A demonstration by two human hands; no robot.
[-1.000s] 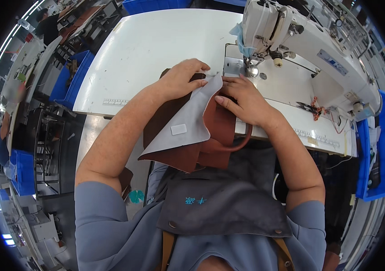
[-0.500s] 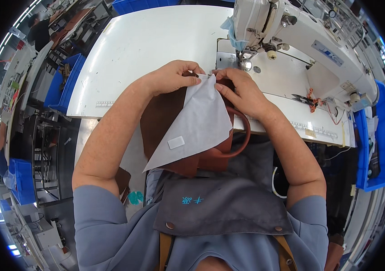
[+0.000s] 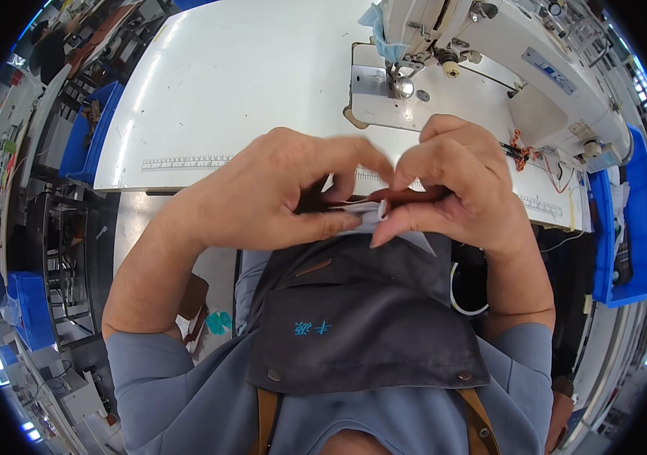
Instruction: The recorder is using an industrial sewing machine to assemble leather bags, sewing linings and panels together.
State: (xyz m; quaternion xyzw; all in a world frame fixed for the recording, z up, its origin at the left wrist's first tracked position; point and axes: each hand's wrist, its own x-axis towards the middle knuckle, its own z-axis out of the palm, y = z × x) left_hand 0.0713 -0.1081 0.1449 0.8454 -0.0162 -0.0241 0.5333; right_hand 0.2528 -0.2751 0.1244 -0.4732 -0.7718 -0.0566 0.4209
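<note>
A brown leather handbag with white lining (image 3: 373, 218) is held up between my two hands, in front of the table's near edge. It is seen nearly edge-on, so most of its body and its handle are hidden. My left hand (image 3: 278, 189) is closed on the lining's edge, the thumb lying along the near side. Opposite it, my right hand (image 3: 464, 186) pinches the brown edge and lining between thumb and curled fingers. The two hands almost meet at the fingertips. Below them, a pale corner of lining hangs over my dark apron (image 3: 361, 303).
Beyond my hands stands a white sewing machine (image 3: 505, 49) on a white table (image 3: 240, 83) with ruler strips along its front edge. Black snips with orange cord lie by the machine's base. Blue bins (image 3: 646, 227) flank the table. Other people work at far left.
Both hands have drawn the bag from the table edge toward my body and raised it. The lining, spread flat before, is now seen edge-on, and the handle has gone out of sight.
</note>
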